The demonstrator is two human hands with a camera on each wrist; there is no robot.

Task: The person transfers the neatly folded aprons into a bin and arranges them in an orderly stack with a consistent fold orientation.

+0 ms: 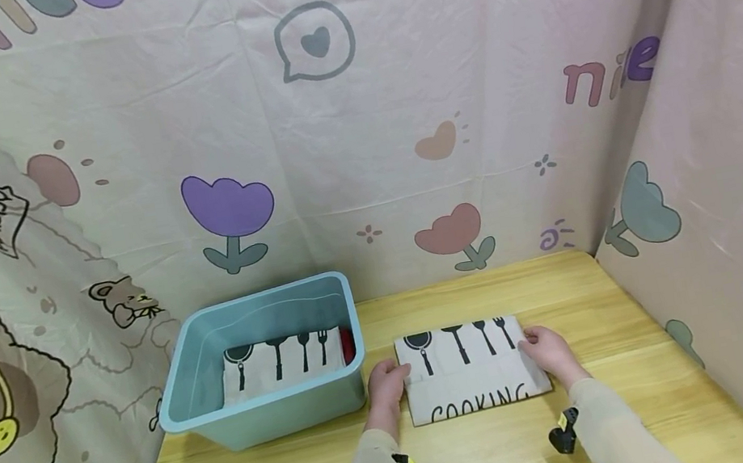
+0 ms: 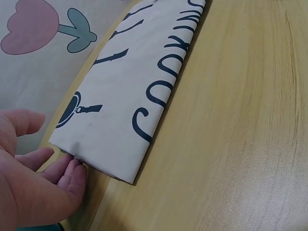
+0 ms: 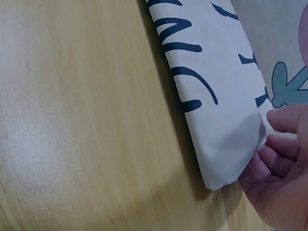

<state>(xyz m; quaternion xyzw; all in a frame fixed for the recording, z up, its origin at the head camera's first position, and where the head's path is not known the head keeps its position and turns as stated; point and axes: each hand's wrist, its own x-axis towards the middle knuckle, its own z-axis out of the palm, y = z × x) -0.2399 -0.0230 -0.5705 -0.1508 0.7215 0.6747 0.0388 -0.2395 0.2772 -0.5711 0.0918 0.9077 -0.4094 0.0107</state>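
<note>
A folded white cloth [image 1: 473, 378] printed with dark kitchen utensils and the word COOKING lies across the table between both hands. At its left end, my left hand [image 1: 387, 384] holds the edge with bent fingertips, seen close up in the left wrist view, where other fingers [image 2: 33, 121] stand apart from the fabric. My right hand [image 1: 550, 353] pinches the right end; some fingers reach beneath the cloth there and are partly hidden. In the right wrist view the near right corner of the cloth [image 3: 226, 149] is slightly raised above its shadow.
Left of the cloth stands a light blue plastic bin [image 1: 283, 410]. Inside lie a similar printed cloth [image 1: 290, 360] and something red [image 1: 348, 345], mostly hidden by the wall. A patterned curtain [image 1: 357, 144] borders the wooden table [image 1: 498, 460] at the back and sides.
</note>
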